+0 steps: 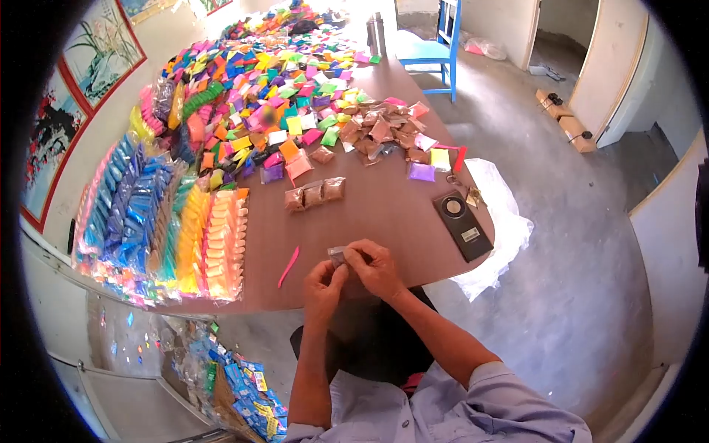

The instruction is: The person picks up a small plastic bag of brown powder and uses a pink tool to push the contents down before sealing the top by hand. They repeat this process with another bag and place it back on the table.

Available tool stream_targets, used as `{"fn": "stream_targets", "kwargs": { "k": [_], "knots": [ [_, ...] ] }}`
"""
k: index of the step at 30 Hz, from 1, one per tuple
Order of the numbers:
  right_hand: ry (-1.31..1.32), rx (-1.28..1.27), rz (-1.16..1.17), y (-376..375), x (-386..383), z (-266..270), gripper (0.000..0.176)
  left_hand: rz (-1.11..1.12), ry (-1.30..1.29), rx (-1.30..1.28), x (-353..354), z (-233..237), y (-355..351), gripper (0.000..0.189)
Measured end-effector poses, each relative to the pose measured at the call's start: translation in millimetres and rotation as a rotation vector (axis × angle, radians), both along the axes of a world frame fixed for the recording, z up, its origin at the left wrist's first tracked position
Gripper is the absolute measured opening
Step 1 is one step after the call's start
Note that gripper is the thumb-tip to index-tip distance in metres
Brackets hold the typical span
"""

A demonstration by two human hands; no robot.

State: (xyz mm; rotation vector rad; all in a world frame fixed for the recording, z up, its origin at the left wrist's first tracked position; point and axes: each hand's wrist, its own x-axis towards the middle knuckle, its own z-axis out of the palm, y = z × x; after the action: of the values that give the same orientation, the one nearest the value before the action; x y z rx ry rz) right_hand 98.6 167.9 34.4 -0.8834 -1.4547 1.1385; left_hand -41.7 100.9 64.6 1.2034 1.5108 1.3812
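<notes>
Head view: hands at brown table edge.
Left hand: pinches small packet.
Right hand: grips small packet too.

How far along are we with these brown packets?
Looks done: three brown packets lie in a row. In hand: left hand and right hand pinch one small packet. Left, apparently: the heap of brown packets farther back; whether they are sealed, I cannot tell.

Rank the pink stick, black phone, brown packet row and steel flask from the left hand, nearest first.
1. pink stick, just left of the left hand
2. brown packet row, ahead
3. black phone, right edge
4. steel flask, far end
</notes>
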Motion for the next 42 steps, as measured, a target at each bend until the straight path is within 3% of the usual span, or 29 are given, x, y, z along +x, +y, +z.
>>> {"fn": "stream_targets", "kwargs": {
  "k": [5,12,16,24,26,39,42],
  "knots": [
    [0.051,0.007,-0.005,-1.2,-4.7,5.6,0.023,-0.034,-0.033,0.001,-16.0,-14.2,4.1,0.018],
    [-0.017,-0.024,0.041,3.5,-3.1,5.5,0.027,0.005,0.02,-0.058,-5.9,10.7,2.6,0.02],
    [0.11,-0.031,-0.017,4.4,-10.8,-6.5,0.019,-0.047,0.089,-0.099,-8.6,10.7,8.1,0.021],
    [0.015,-0.028,0.039,2.6,-5.1,0.0,0.019,-0.116,-0.054,-0.062,-20.8,-5.5,6.9,0.021],
    [0.106,-0.031,0.024,3.6,-7.7,-6.5,0.018,-0.096,-0.074,-0.054,-19.5,-5.8,6.9,0.021],
    [0.051,-0.071,0.069,-1.2,-1.5,6.5,0.018,-0.059,0.04,-0.025,-16.2,6.6,0.1,0.018],
    [0.048,-0.065,0.083,-0.2,-1.6,3.3,0.016,0.021,-0.073,-0.057,-6.0,17.4,2.7,0.018]
  ]
}}
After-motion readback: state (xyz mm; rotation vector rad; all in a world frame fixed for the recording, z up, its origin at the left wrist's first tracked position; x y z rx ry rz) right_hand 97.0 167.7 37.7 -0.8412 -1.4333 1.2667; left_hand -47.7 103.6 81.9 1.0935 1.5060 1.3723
